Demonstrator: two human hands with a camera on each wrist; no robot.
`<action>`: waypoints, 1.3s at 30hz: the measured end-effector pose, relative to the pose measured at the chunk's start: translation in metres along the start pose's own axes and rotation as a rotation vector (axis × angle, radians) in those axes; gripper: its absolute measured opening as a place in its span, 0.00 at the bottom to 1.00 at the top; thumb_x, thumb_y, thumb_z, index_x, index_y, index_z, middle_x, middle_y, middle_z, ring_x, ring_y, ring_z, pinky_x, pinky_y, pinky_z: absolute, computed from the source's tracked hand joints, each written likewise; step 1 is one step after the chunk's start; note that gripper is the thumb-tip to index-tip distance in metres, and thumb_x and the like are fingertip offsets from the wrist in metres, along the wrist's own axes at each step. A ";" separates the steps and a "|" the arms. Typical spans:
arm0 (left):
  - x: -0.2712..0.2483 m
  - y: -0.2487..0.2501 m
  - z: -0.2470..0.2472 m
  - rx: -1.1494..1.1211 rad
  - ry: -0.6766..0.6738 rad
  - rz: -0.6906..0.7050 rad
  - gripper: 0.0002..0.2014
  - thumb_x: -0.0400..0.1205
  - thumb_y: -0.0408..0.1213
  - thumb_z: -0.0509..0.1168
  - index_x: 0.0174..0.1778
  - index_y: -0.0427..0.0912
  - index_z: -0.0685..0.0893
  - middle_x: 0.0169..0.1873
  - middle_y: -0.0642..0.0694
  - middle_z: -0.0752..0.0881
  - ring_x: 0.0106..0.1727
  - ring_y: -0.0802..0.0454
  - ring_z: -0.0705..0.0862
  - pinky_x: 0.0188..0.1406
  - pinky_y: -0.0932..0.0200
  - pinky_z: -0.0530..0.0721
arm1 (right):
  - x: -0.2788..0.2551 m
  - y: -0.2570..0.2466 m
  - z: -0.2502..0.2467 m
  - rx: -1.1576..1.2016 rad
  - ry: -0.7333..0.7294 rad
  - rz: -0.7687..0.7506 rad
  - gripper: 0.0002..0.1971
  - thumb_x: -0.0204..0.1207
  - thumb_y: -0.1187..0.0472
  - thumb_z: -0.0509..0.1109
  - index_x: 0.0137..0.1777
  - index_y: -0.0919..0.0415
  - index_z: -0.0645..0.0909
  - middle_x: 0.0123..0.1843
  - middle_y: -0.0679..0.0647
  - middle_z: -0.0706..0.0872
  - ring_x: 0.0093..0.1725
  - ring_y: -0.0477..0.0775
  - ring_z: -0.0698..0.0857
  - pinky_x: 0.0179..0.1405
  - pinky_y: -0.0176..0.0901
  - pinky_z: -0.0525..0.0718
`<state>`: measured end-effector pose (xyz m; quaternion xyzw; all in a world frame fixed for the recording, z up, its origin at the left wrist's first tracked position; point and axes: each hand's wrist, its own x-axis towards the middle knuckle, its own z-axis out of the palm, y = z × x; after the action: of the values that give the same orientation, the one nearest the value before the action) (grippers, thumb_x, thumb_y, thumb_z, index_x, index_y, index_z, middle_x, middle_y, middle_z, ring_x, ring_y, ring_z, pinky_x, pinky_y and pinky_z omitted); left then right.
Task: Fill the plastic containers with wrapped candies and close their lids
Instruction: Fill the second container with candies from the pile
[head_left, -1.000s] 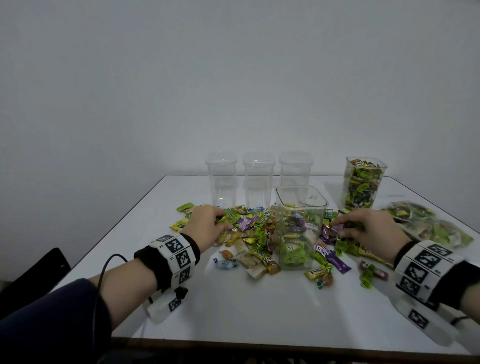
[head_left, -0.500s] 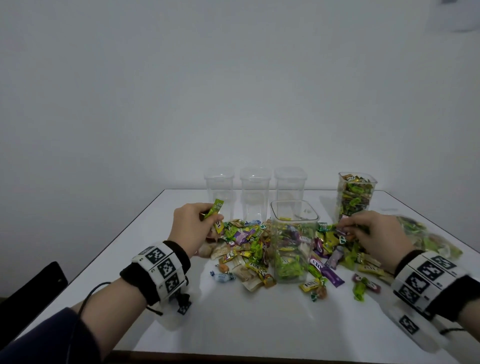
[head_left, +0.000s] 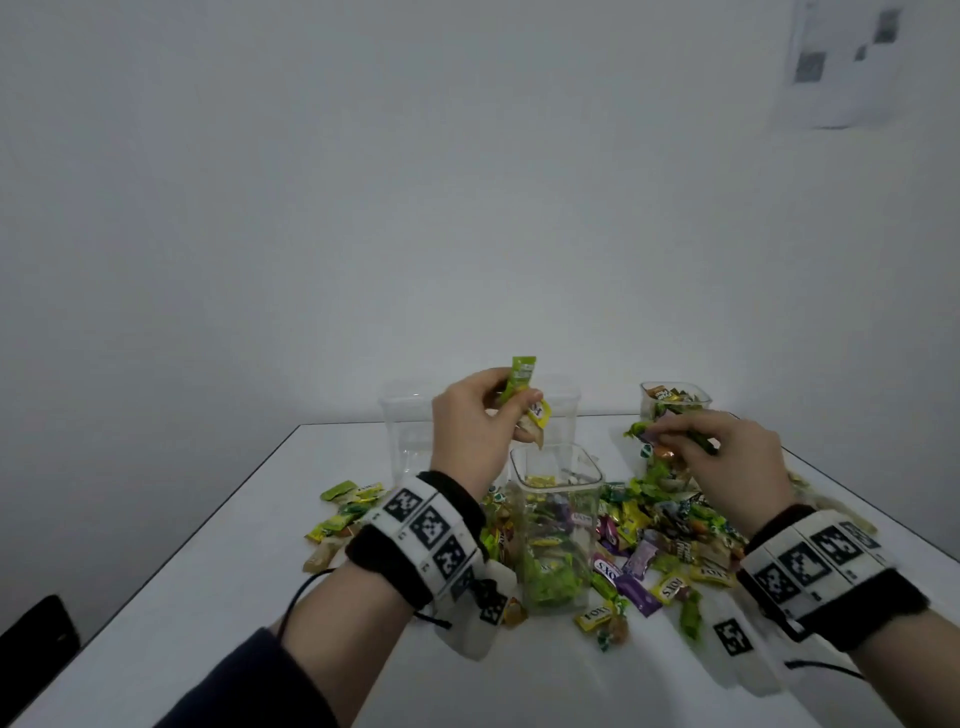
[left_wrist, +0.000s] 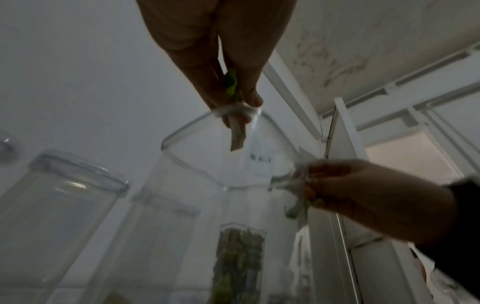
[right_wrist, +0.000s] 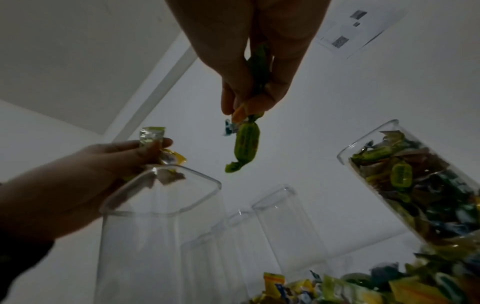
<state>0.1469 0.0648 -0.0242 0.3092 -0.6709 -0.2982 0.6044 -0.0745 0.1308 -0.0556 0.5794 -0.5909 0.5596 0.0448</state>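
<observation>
left hand (head_left: 475, 426) pinches candies, just above open container (head_left: 556, 525) mouth | right hand (head_left: 737, 462) clutches candies, farther right | left nearer

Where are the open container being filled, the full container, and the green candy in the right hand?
open container (head_left: 556, 467), head view, rim.
full container (right_wrist: 405, 174), right wrist view, side wall.
green candy (right_wrist: 246, 144), right wrist view, wrapper middle.

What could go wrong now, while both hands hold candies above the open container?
1. The left hand pinches several candies loosely beside the open container; some may drop outside its rim.
2. The right hand holds its candies well to the side of the opening, so an early release would likely miss.
3. Both hands may crowd the narrow opening and knock the container.
</observation>
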 end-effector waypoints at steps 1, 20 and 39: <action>-0.001 -0.003 0.007 0.013 -0.029 0.006 0.09 0.76 0.33 0.73 0.52 0.39 0.88 0.38 0.43 0.89 0.25 0.52 0.88 0.29 0.58 0.88 | 0.001 -0.003 0.000 0.034 0.010 0.005 0.14 0.72 0.69 0.73 0.38 0.46 0.89 0.37 0.36 0.87 0.33 0.30 0.83 0.32 0.14 0.74; -0.007 -0.024 0.009 0.345 -0.383 -0.030 0.24 0.72 0.45 0.77 0.63 0.51 0.80 0.45 0.56 0.83 0.51 0.59 0.80 0.47 0.70 0.73 | 0.012 -0.009 0.014 0.429 -0.037 0.151 0.13 0.73 0.73 0.72 0.37 0.54 0.90 0.35 0.50 0.91 0.31 0.48 0.86 0.32 0.34 0.85; -0.053 -0.043 -0.008 -0.036 -0.275 -0.386 0.40 0.65 0.39 0.81 0.73 0.45 0.72 0.59 0.54 0.78 0.54 0.66 0.79 0.37 0.70 0.84 | 0.004 -0.065 0.048 0.203 -0.188 -0.100 0.19 0.72 0.76 0.67 0.32 0.50 0.82 0.41 0.44 0.86 0.35 0.43 0.85 0.40 0.35 0.83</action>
<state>0.1613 0.0785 -0.0895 0.3775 -0.6699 -0.4596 0.4445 0.0007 0.1132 -0.0311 0.6593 -0.5034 0.5569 -0.0417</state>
